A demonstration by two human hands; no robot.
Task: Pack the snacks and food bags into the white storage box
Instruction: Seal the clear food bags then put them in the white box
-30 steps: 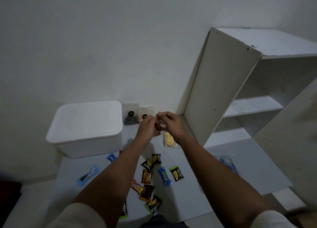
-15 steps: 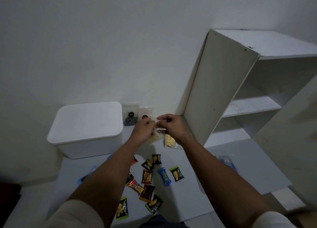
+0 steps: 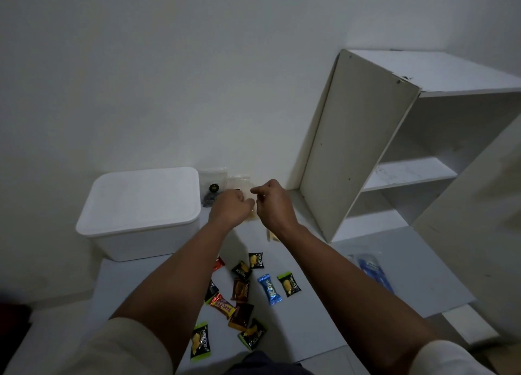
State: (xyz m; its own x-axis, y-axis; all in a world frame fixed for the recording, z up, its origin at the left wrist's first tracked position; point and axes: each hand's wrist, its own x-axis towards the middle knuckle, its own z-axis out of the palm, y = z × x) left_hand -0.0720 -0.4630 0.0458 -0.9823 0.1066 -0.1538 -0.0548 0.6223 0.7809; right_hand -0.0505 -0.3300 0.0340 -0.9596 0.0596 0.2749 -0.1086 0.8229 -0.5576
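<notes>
White plastic still covers our rectangular white storage box [image 3: 141,211]: its lid is on, and it sits at the far left of the pale grey desk [image 3: 352,267] against the wall, so we judge that the packing has hardly begun. Nothing that we can see has gone inside.

Our left hand [image 3: 229,209] and right hand [image 3: 272,205] meet just right of the box, and both sets of fingers pinch narrowly at the top edge of a small clear food bag with pale yellowish contents [image 3: 251,215]. It looks as if we are handling its closure, but that is only our guess. Behind our left hand two more clear food bags with dark round marks [image 3: 213,187] lean against the wall, touching the box's right side.

Left to pack, by our count, is nearly everything: the scatter of small wrapped snacks in black, green, brown and red foil [image 3: 242,298] nearer our body, a blue twisted-end wrapped sweet [image 3: 269,288] among them, and a long blue-printed clear packet [image 3: 372,270] well apart on the right, near the open white shelf unit [image 3: 394,149].

Much is hard to read in the dim light. Our forearms cover some snacks at the left of the scatter, and a yellowish packet [image 3: 272,236] peeks from under our right wrist. What the pinched bag holds, and whether it is open or sealed, we cannot tell. The box's inside is hidden by its lid.
</notes>
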